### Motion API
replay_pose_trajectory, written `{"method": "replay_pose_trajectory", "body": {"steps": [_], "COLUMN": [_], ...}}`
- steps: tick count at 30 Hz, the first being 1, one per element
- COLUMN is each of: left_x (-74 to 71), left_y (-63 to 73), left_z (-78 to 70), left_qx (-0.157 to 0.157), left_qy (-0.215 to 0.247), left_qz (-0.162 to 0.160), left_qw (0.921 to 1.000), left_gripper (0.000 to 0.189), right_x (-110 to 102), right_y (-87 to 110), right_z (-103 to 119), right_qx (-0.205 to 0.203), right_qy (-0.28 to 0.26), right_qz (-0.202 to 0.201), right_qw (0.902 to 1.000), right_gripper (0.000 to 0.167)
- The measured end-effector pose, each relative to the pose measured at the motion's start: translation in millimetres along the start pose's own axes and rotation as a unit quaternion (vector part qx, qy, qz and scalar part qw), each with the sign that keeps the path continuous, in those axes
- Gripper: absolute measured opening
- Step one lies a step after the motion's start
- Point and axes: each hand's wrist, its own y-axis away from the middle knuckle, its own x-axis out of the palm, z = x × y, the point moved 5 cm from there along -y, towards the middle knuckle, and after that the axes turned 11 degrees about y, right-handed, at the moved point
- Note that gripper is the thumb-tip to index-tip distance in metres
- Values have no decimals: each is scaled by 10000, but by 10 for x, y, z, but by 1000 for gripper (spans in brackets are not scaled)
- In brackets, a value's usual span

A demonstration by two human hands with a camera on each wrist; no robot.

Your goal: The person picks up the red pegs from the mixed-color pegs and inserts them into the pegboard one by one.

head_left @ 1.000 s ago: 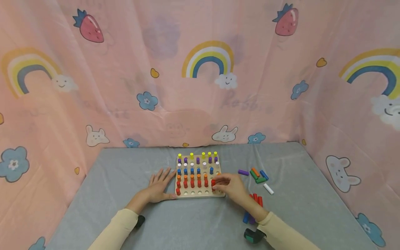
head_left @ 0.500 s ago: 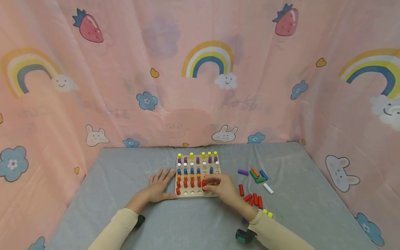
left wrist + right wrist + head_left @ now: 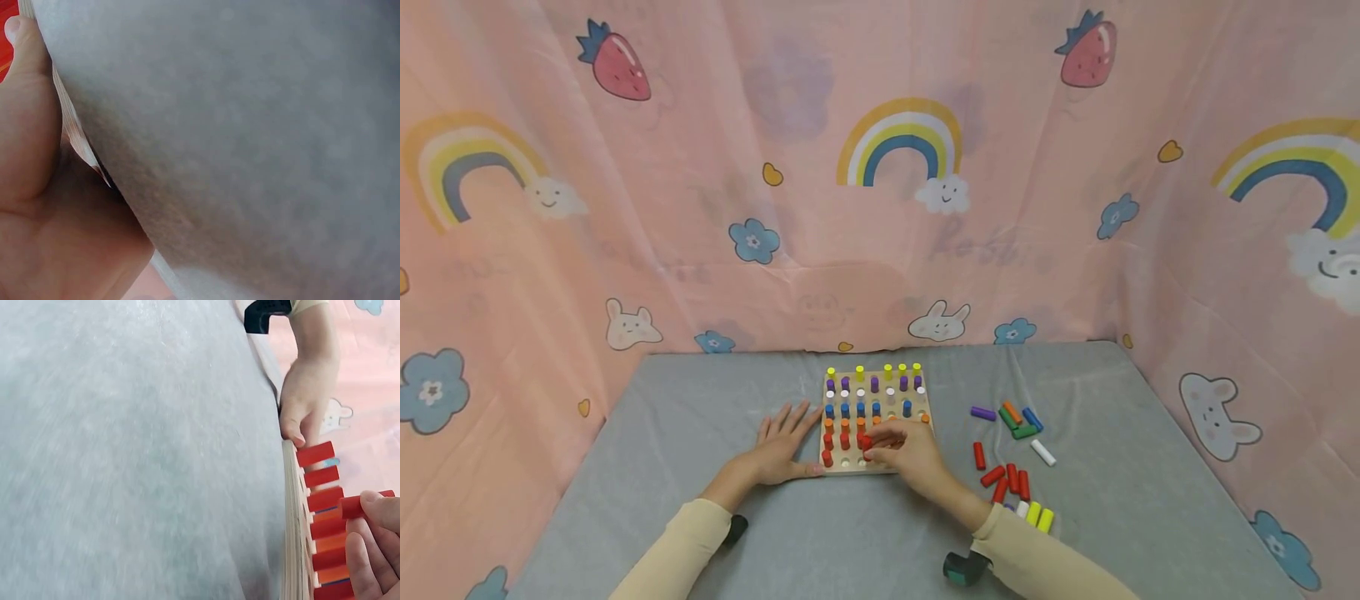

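A wooden pegboard [image 3: 850, 472] lies on the table, with rows of coloured pegs upright in its holes. Yellow ones are at the back, then purple, white, blue, orange and red. At its front left corner a single red peg [image 3: 827, 458] stands in the nearest row. My right hand [image 3: 913, 458] pinches another red peg [image 3: 352, 507] between thumb and fingers, over the front rows and clear of the standing pegs in the right wrist view. Fingers spread, my left hand [image 3: 777, 457] rests along the board's left side, its thumb [image 3: 30, 53] at the front corner.
Right of the board, loose red pegs [image 3: 1013, 479] lie on the grey tabletop [image 3: 1120, 500]. Yellow pegs [image 3: 1039, 517] lie nearer, partly beside my right sleeve. Farther back are a purple peg [image 3: 982, 413], green pegs [image 3: 1009, 418] and a white peg [image 3: 1043, 452]. A pink curtain [image 3: 880, 267] surrounds the table.
My right hand has moved left along the board's front with the red peg, uncovering more loose pegs on the right. My left hand has stayed in place.
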Motion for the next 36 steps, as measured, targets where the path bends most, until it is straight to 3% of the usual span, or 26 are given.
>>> {"method": "replay_pose_trajectory", "body": {"steps": [10, 22, 36], "left_x": [-3, -13, -20], "left_y": [-2, 14, 24], "left_z": [1, -26, -37], "left_qx": [24, 153, 212], "left_qy": [-4, -21, -61], "left_qz": [-32, -54, -99], "left_qw": [10000, 9999, 9997], "left_gripper": [99, 99, 99], "right_x": [184, 354, 415], "right_y": [-15, 13, 12], "right_z": [46, 54, 65], "right_qx": [-224, -232, -326], "right_qy": [140, 89, 376], "right_qz": [-210, -27, -134], "right_qw": [9994, 9997, 9987], "right_gripper": [19, 23, 20]}}
